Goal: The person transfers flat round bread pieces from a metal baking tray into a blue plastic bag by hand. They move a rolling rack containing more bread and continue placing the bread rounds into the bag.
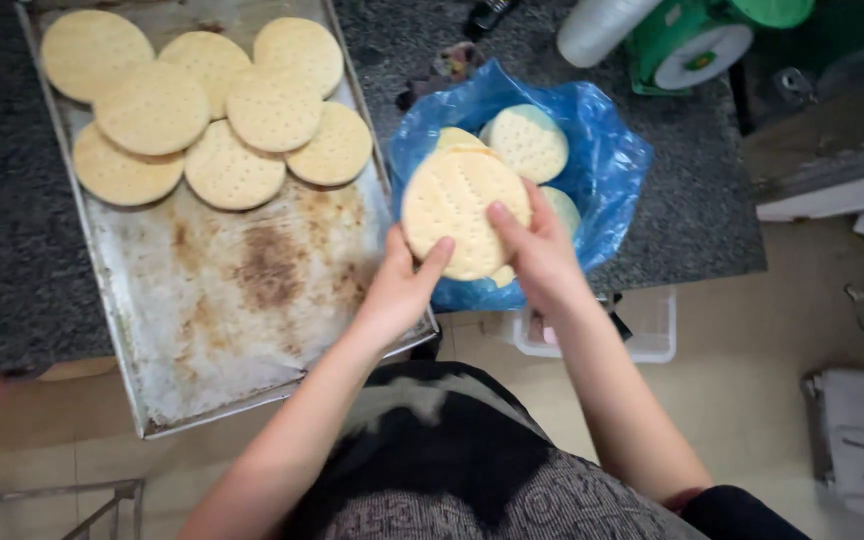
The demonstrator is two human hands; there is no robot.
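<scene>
Hiding lower rounds (557,208): held flatbread (464,205).

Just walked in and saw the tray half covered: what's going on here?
A person holds a round, dotted flatbread with both hands, left hand and right hand, above an open blue bag with more rounds inside. Beside it, a worn metal tray on the dark counter carries seven overlapping rounds at its far end.
</scene>
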